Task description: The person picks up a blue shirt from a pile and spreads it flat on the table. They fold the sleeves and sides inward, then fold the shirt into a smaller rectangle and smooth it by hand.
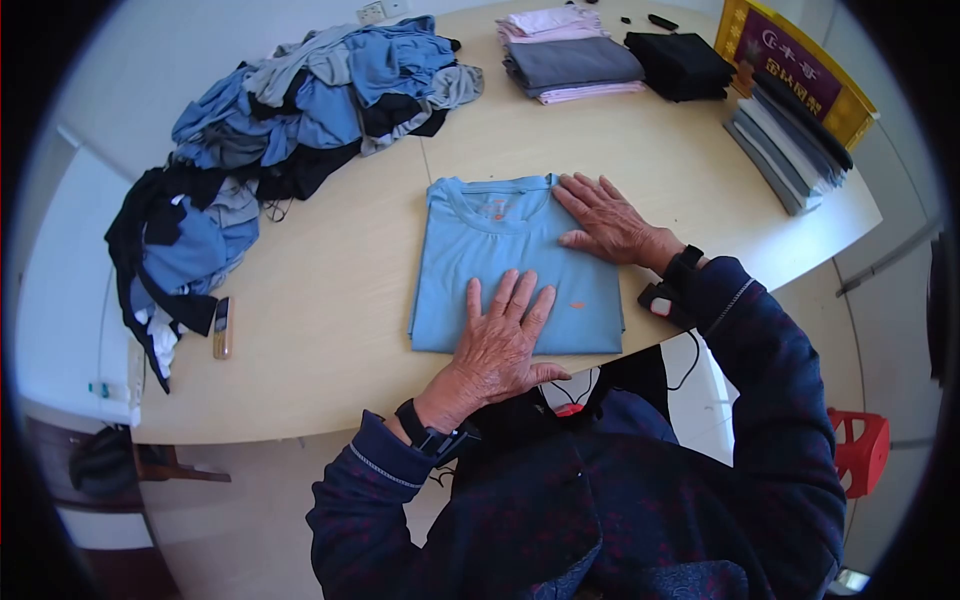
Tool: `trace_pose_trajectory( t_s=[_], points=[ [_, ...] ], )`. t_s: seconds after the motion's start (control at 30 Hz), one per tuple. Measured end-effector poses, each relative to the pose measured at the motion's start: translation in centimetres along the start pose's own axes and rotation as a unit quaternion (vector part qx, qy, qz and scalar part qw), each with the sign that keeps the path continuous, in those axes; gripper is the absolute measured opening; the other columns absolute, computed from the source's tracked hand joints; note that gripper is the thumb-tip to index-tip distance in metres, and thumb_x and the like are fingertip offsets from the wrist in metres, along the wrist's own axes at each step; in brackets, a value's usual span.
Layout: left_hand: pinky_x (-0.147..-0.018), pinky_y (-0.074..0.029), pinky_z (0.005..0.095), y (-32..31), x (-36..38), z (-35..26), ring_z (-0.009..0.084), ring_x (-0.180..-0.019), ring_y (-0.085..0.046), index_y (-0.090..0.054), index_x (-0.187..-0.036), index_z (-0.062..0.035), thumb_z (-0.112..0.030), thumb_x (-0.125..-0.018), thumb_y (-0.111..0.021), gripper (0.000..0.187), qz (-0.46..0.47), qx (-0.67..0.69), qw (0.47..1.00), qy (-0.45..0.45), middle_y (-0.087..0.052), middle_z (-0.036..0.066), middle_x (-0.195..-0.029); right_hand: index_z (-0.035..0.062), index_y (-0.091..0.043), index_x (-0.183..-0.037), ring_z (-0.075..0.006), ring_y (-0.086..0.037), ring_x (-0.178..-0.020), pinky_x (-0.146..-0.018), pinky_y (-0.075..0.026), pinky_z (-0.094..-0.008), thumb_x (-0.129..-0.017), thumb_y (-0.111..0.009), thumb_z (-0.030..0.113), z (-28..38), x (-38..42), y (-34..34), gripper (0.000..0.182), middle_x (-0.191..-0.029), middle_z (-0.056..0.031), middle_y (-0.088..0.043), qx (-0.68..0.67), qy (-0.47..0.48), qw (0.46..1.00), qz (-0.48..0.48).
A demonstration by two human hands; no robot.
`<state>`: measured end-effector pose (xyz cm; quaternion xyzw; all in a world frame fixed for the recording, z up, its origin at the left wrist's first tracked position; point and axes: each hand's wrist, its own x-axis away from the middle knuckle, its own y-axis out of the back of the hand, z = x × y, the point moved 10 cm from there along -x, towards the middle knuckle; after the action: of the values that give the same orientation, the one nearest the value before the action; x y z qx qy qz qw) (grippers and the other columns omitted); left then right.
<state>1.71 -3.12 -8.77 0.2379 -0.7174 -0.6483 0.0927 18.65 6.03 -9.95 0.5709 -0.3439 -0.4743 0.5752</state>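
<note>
A light blue T-shirt (510,255), folded into a neat rectangle, lies on the pale wooden table with its collar at the far side. A small orange mark shows low on its right part. My left hand (500,345) rests on the shirt's near edge, fingers spread and pointing away from me. Across the upper right part of the shirt lies my right hand (610,222), flat, with its fingers reaching toward the collar. Neither hand grips the cloth.
Rumpled clothes (320,95) cover the table's (310,330) far left. A phone-like object (222,328) lies near them. Folded stacks, pink and grey (575,65) and black (680,65), stand at the back. Another stack (785,150) leans by a yellow box (800,60). A red stool (862,450) stands right.
</note>
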Motion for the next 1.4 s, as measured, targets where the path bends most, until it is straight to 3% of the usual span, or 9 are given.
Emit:
trace_pose_trajectory(
  t_s=[0.07,0.23,0.37,0.47,0.6,0.87,1.07,1.4],
  points=[
    [-0.110,-0.014,0.0691,-0.2,0.2,0.2,0.0384,-0.144,-0.024,-0.032,-0.149,-0.0053,-0.074,-0.076,-0.056,0.104,0.009,-0.004,1.000,0.007,-0.029,0.020,-0.154,0.0023,-0.031,-0.149,-0.0400,-0.024,-0.145,-0.118,-0.015,-0.0545,-0.095,-0.037,0.065,-0.2,-0.3,-0.2,0.083,-0.154,-0.0232,-0.028,-0.001,-0.002,1.000,-0.002],
    [-0.115,-0.016,0.0613,0.9,1.4,2.0,0.0382,-0.143,-0.026,-0.032,-0.148,-0.0039,-0.068,-0.077,-0.062,0.101,-0.032,0.056,0.998,0.007,-0.031,0.020,-0.153,0.0024,-0.032,-0.148,-0.0407,-0.024,-0.144,-0.117,-0.016,-0.0572,-0.094,-0.039,0.065,0.3,-0.3,0.3,0.083,-0.154,-0.0241,-0.028,0.036,-0.009,0.999,-0.005],
    [-0.116,-0.017,0.0567,1.9,2.9,6.1,0.0386,-0.144,-0.027,-0.032,-0.148,-0.0022,-0.064,-0.080,-0.062,0.097,-0.041,0.005,0.998,0.054,-0.031,0.020,-0.153,0.0021,-0.032,-0.148,-0.0414,-0.023,-0.145,-0.117,-0.015,-0.0579,-0.094,-0.041,0.064,5.6,0.5,1.6,0.082,-0.153,-0.0245,-0.029,0.009,0.046,0.998,-0.035],
    [-0.116,-0.017,0.0573,1.3,3.8,8.7,0.0394,-0.145,-0.022,-0.027,-0.150,-0.0017,-0.063,-0.082,-0.061,0.098,0.006,-0.003,0.994,0.108,-0.025,0.022,-0.155,0.0016,-0.034,-0.147,-0.0420,-0.024,-0.144,-0.117,-0.015,-0.0578,-0.095,-0.043,0.061,10.0,1.2,0.8,0.080,-0.152,-0.0253,-0.032,-0.029,0.098,0.995,-0.015],
    [-0.116,-0.016,0.0585,0.5,5.0,9.9,0.0377,-0.147,-0.017,-0.025,-0.150,0.0010,-0.069,-0.080,-0.059,0.104,0.030,-0.025,0.992,0.122,-0.022,0.023,-0.156,0.0026,-0.033,-0.148,-0.0409,-0.019,-0.146,-0.119,-0.010,-0.0550,-0.096,-0.038,0.063,10.4,1.3,-0.3,0.080,-0.155,-0.0236,-0.027,-0.020,0.094,0.995,0.020],
    [-0.117,-0.014,0.0564,1.6,7.7,11.8,0.0383,-0.147,-0.018,-0.026,-0.149,0.0024,-0.071,-0.080,-0.057,0.105,0.038,0.020,0.986,0.162,-0.022,0.024,-0.156,0.0021,-0.036,-0.146,-0.0406,-0.023,-0.145,-0.118,-0.013,-0.0551,-0.095,-0.038,0.064,10.2,1.4,-0.5,0.081,-0.153,-0.0237,-0.031,0.000,0.097,0.995,-0.005],
    [-0.117,-0.012,0.0572,2.2,1.4,8.6,0.0383,-0.147,-0.018,-0.027,-0.150,0.0000,-0.070,-0.084,-0.053,0.100,0.015,-0.010,0.999,0.051,-0.023,0.023,-0.156,0.0013,-0.039,-0.144,-0.0406,-0.025,-0.144,-0.117,-0.015,-0.0556,-0.095,-0.041,0.063,10.3,1.5,-0.4,0.079,-0.151,-0.0237,-0.034,-0.006,0.099,0.995,-0.026],
    [-0.117,-0.010,0.0578,-0.6,0.5,8.9,0.0379,-0.148,-0.014,-0.023,-0.152,-0.0032,-0.073,-0.086,-0.044,0.098,0.046,-0.041,0.996,0.058,-0.020,0.021,-0.158,0.0033,-0.039,-0.145,-0.0397,-0.026,-0.144,-0.117,-0.016,-0.0561,-0.093,-0.042,0.063,10.1,1.6,-0.5,0.079,-0.151,-0.0226,-0.034,-0.037,0.097,0.994,-0.028]
  ],
)
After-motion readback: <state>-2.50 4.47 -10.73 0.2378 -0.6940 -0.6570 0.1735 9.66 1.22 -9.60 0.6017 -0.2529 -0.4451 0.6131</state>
